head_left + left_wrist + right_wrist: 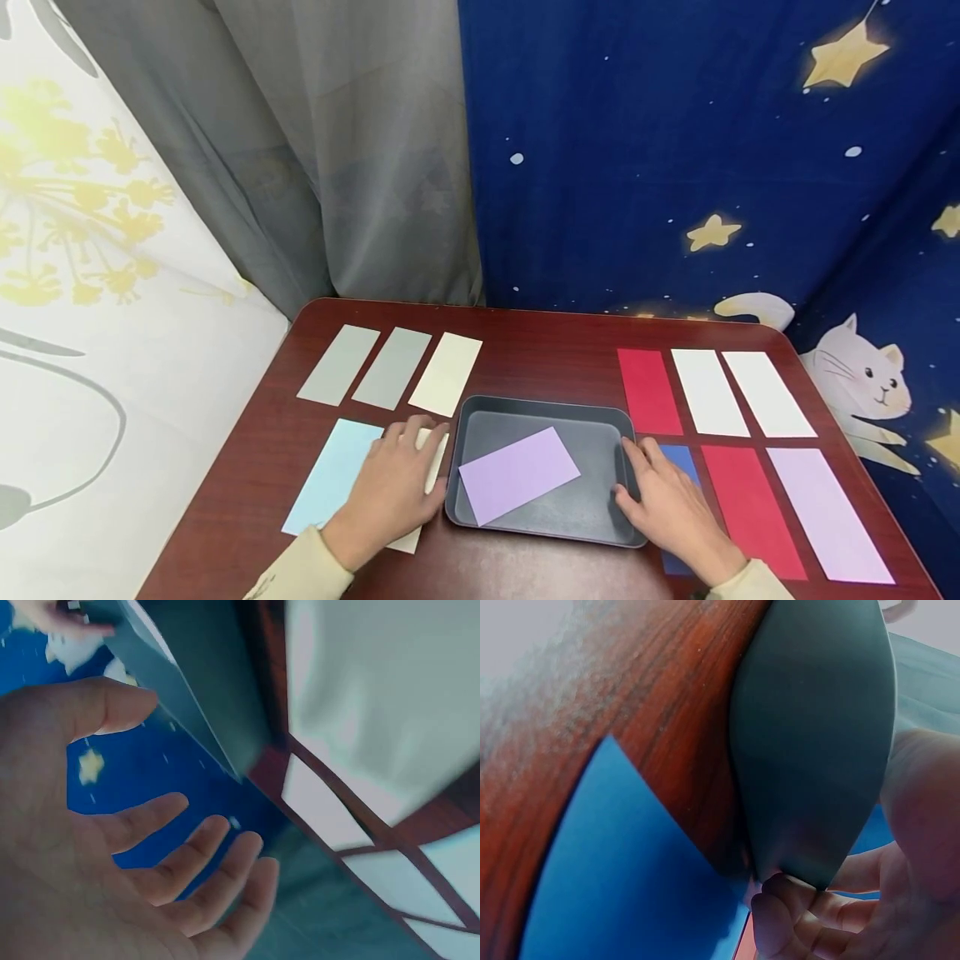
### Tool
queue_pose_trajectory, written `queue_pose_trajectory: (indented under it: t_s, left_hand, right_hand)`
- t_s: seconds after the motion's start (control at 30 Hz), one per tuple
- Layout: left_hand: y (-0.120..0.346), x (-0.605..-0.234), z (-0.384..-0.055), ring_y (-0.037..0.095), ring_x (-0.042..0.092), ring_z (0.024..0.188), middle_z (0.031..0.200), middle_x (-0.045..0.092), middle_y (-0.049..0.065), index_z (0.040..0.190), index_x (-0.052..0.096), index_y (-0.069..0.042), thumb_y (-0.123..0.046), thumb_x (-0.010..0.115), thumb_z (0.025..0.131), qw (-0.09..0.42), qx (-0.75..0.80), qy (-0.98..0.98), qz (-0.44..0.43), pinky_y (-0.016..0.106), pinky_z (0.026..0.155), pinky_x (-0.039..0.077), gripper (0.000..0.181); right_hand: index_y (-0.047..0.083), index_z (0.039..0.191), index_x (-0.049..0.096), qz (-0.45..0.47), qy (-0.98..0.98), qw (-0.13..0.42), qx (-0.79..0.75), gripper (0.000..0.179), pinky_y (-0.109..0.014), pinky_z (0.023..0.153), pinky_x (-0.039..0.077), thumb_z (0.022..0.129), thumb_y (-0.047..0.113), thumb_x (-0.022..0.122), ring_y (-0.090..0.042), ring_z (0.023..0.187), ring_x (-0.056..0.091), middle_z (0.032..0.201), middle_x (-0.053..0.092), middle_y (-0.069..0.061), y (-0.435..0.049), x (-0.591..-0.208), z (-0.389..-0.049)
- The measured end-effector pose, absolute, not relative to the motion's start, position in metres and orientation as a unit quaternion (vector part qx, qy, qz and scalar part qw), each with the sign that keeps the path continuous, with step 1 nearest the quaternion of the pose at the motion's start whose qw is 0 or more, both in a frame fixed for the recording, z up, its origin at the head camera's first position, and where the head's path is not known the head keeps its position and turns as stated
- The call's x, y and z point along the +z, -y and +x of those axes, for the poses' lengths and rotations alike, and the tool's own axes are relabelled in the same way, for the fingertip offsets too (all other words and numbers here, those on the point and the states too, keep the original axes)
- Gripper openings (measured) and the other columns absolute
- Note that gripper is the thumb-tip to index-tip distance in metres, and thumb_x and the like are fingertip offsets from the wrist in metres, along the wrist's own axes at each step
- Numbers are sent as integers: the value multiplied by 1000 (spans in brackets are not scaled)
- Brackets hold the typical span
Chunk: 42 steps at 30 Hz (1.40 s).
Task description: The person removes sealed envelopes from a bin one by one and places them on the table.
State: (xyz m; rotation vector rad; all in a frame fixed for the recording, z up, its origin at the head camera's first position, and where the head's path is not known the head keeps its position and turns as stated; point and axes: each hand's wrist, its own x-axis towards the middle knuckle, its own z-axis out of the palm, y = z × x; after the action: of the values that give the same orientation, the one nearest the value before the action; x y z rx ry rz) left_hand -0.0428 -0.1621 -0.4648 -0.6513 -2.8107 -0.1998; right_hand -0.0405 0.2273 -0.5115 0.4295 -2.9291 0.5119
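Observation:
A dark grey rectangular tray (600,442) stands on the table with a lilac card (519,475) lying slantwise in it. At its right side my right hand (670,502) grips the rim, thumb over the edge. The right wrist view shows its fingers curled at the outer wall of the tray (810,735), beside a blue card (637,870). My left hand (397,485) hovers by the tray's left side, over a cream card (408,540) that it partly hides. Its fingers (187,859) bend loosely, with nothing between them and the thumb.
To the left lie a pale blue card (330,475), two grey-green cards (339,365) and another cream card (446,373). On the right are two red cards (651,392), two white cards (710,392) and a pale pink card (828,512). Curtains (600,167) hang behind the table (547,350).

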Motion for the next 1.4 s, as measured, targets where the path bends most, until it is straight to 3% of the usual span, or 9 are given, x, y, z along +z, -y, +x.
queue_pose_trajectory:
  t_s: [0.27,0.57,0.8,1.03,1.4]
  left_hand:
    - [115,-469,-50,31,68,114,132,64,18,137,69,-8,-48,85,89,112,-6,936,-334,45,93,58,65]
    - [91,-474,-57,31,66,126,141,64,15,148,68,-15,-56,83,91,63,26,935,-348,44,93,60,72]
    - [83,-478,-59,35,66,130,154,58,22,152,66,-14,-55,86,90,24,12,939,-342,44,92,62,78]
    - [79,-482,-59,37,70,124,149,62,27,153,65,-14,-57,88,88,2,23,941,-338,43,90,63,81]
    - [78,-482,-62,32,72,111,129,72,19,147,67,-9,-44,91,86,23,40,936,-349,39,84,64,75]
  right_hand:
    - [-11,142,65,141,974,69,166,66,-28,52,37,85,16,87,-10,66,41,106,57,-8,-226,-512,-42]
    - [-11,141,65,140,974,69,165,66,-28,52,38,85,16,87,-11,66,41,108,59,-9,-227,-512,-42]
    - [-11,142,65,136,975,65,165,67,-28,51,38,85,17,87,-11,66,41,108,59,-10,-226,-512,-42]
    - [-11,141,65,137,974,66,166,67,-28,52,38,85,17,87,-11,66,41,107,58,-9,-226,-513,-42]
    - [-10,142,65,131,975,62,169,67,-28,51,38,85,17,87,-11,65,41,109,59,-10,-226,-512,-41]
